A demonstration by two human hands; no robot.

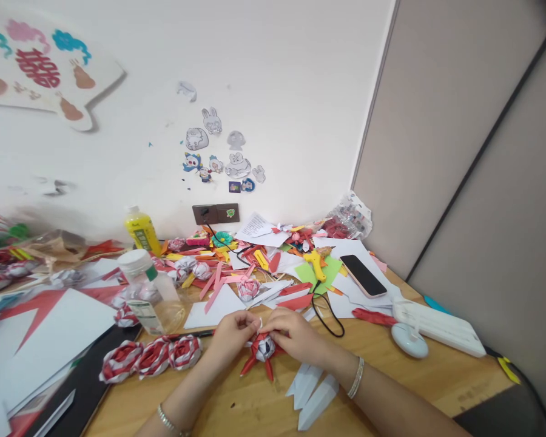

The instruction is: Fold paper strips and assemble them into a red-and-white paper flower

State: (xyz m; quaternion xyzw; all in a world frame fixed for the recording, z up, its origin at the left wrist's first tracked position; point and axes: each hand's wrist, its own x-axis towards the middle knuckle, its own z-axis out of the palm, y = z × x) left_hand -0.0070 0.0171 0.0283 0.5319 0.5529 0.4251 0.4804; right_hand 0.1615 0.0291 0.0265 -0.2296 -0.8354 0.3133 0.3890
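Observation:
A red and white folded paper flower (266, 347) is between my two hands over the wooden table, its red pointed petals spreading toward me. My left hand (235, 332) pinches its upper left edge, thumb and index finger together. From the other side, my right hand (293, 331) is closed with its fingertips on the top of the flower. A small white bit shows between the fingertips, too small to make out. Below my right wrist lie several white folded paper strips (312, 391). Rolled red and white paper roses (152, 357) sit in a row left of my left forearm.
A clear plastic jar (148, 297) and a yellow drink bottle (143, 230) stand at the left. Farther back are a yellow glue gun (316, 264) with a black cord, a phone (363, 275) and paper scraps. A white power strip (439, 328) lies at the right.

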